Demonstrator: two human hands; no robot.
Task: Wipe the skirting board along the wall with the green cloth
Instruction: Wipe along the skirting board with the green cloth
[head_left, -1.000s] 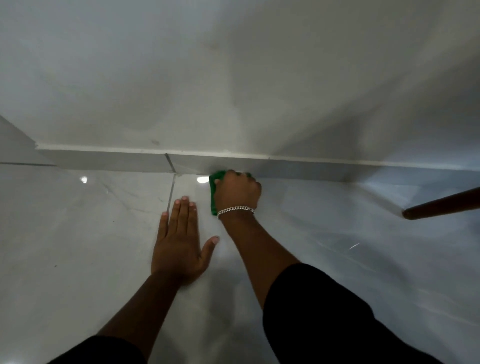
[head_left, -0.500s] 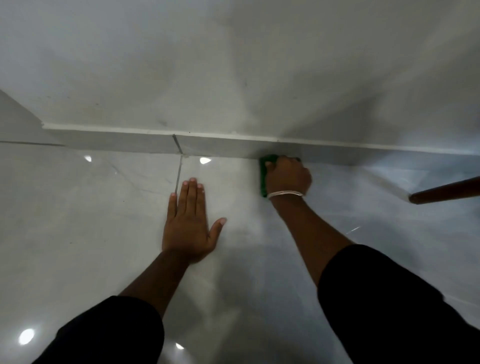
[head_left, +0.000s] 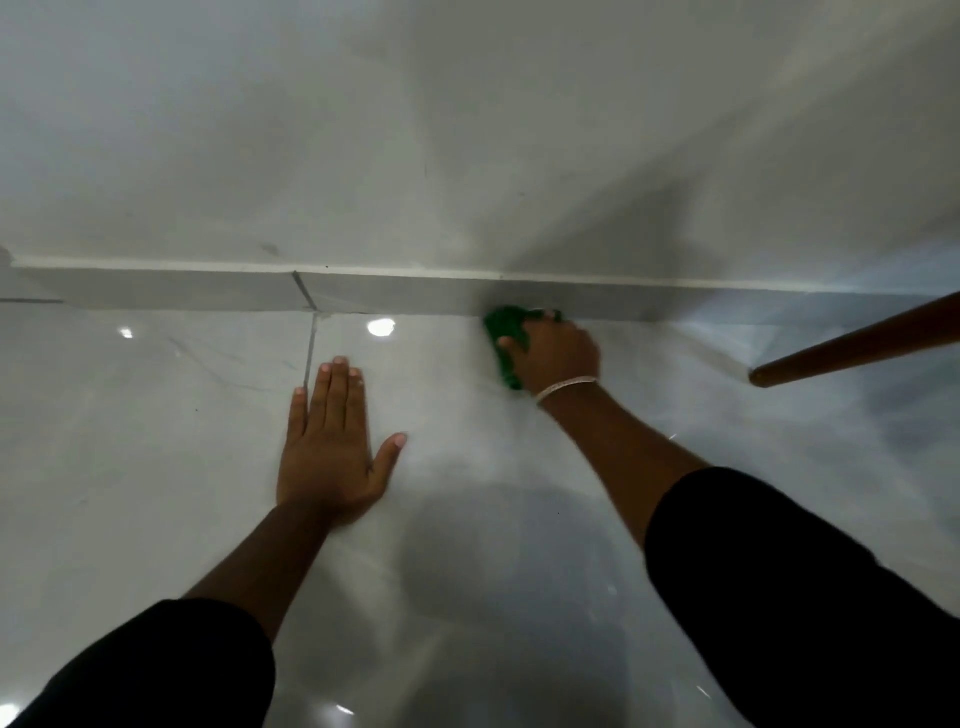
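A grey tiled skirting board (head_left: 395, 293) runs left to right along the foot of the white wall. My right hand (head_left: 558, 356), with a silver bracelet on the wrist, grips the green cloth (head_left: 504, 325) and presses it against the bottom of the skirting board, right of the centre. Most of the cloth is hidden under the fingers. My left hand (head_left: 332, 447) lies flat on the glossy floor with fingers spread, palm down, holding nothing, a short way left of the cloth.
A brown wooden pole (head_left: 857, 345) slants in from the right edge, its tip just above the floor right of my right hand. A vertical joint (head_left: 304, 292) splits the skirting board at left. The glossy floor tiles (head_left: 156, 415) reflect ceiling lights.
My right hand has slid the green cloth rightwards along the skirting board, away from the joint. The left hand stays planted flat on the floor.
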